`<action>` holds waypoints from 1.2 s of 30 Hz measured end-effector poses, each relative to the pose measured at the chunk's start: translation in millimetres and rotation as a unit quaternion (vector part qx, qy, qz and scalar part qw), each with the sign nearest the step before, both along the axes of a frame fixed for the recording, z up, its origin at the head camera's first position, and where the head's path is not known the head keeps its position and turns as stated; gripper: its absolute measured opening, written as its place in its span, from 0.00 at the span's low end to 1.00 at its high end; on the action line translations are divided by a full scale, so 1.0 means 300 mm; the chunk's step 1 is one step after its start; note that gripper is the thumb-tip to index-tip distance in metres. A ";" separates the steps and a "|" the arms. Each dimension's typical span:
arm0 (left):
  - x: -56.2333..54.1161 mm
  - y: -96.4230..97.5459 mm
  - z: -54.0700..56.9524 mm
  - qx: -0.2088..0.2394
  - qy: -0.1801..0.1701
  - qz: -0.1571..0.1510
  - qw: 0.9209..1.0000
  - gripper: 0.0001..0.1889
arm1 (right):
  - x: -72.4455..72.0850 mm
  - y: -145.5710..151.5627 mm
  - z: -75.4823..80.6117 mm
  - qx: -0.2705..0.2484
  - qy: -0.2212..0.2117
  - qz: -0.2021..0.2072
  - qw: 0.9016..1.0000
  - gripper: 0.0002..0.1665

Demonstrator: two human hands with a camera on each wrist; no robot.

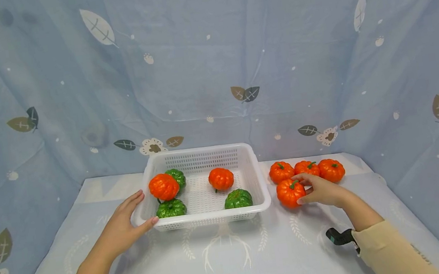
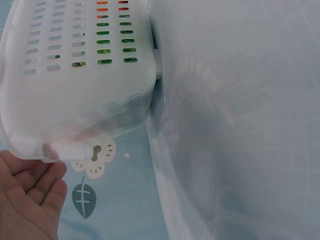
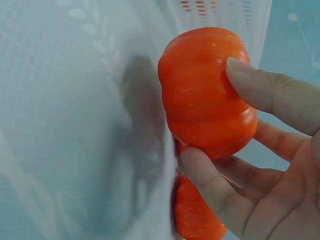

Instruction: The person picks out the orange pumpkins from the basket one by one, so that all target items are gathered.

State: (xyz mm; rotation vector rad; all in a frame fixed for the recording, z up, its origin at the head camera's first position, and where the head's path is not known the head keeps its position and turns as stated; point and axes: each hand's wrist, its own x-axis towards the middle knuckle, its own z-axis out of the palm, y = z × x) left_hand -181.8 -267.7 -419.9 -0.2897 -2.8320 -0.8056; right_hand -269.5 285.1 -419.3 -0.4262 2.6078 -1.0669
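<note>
My right hand (image 1: 321, 189) pinches a small orange pumpkin (image 1: 289, 193) with a green stem between thumb and fingers, just right of the white plastic basket (image 1: 209, 215). In the right wrist view, the thumb lies on one side of this pumpkin (image 3: 207, 90) and fingertips on the other. Whether it touches the table cannot be told. At the basket's front left corner, my left hand (image 1: 125, 226) touches the rim with extended fingers and thumb. Inside the basket are two orange pumpkins (image 1: 221, 179) and three green pumpkins (image 1: 238, 198); one orange pumpkin (image 1: 164, 187) leans over green ones.
Three more orange pumpkins (image 1: 306, 168) sit in a row behind my right hand. A pale patterned cloth covers the table (image 1: 228, 270). Close behind the basket hangs a blue curtain (image 1: 193, 66), which also closes off both sides.
</note>
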 end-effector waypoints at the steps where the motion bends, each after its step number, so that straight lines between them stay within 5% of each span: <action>1: 0.000 0.000 0.001 0.000 -0.001 0.000 1.000 0.47 | -0.002 0.001 -0.005 0.001 -0.001 -0.002 1.000 0.43; 26: 0.003 0.004 0.010 0.005 0.001 0.001 1.000 0.47 | -0.013 0.016 -0.044 0.018 -0.030 -0.020 0.999 0.44; 36: 0.003 0.007 0.010 0.004 -0.002 0.004 1.000 0.47 | -0.003 0.013 -0.003 0.029 -0.026 -0.013 0.999 0.45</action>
